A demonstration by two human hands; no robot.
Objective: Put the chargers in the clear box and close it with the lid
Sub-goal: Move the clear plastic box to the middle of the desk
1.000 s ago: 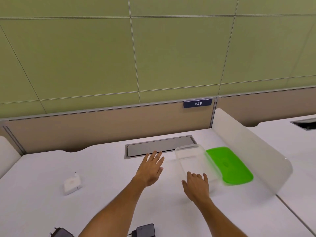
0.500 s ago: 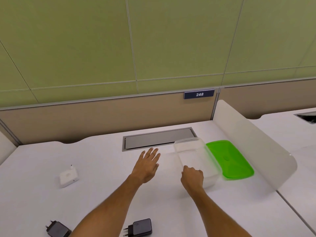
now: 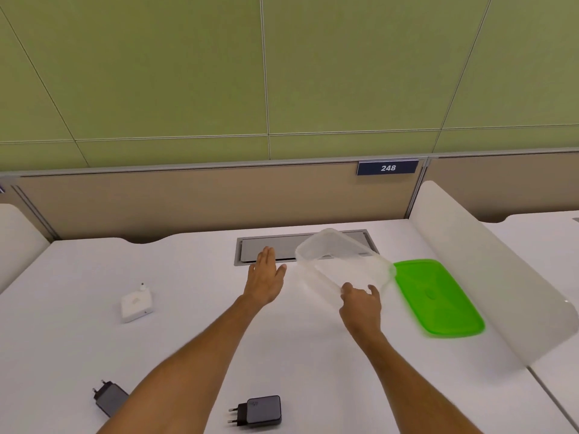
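Observation:
My right hand (image 3: 360, 303) grips the near rim of the clear box (image 3: 336, 261), which is lifted and tilted off the white desk. The green lid (image 3: 437, 297) lies flat to the box's right. My left hand (image 3: 264, 277) hovers open, fingers together, just left of the box, not touching it. A white charger (image 3: 136, 303) lies at the left of the desk. Two dark chargers rest near the front edge: one (image 3: 260, 411) between my forearms, and one (image 3: 109, 399) partly hidden by my left forearm.
A grey cable hatch (image 3: 269, 247) is set into the desk behind the box. A frosted divider panel (image 3: 488, 270) stands along the right side, next to the lid. A beige partition with a "248" sign (image 3: 388, 167) closes the back.
My right hand closed on the box rim and raised the box, tilting it up and toward the left. The left hand stayed open beside it. The view tipped down, so both dark chargers show.

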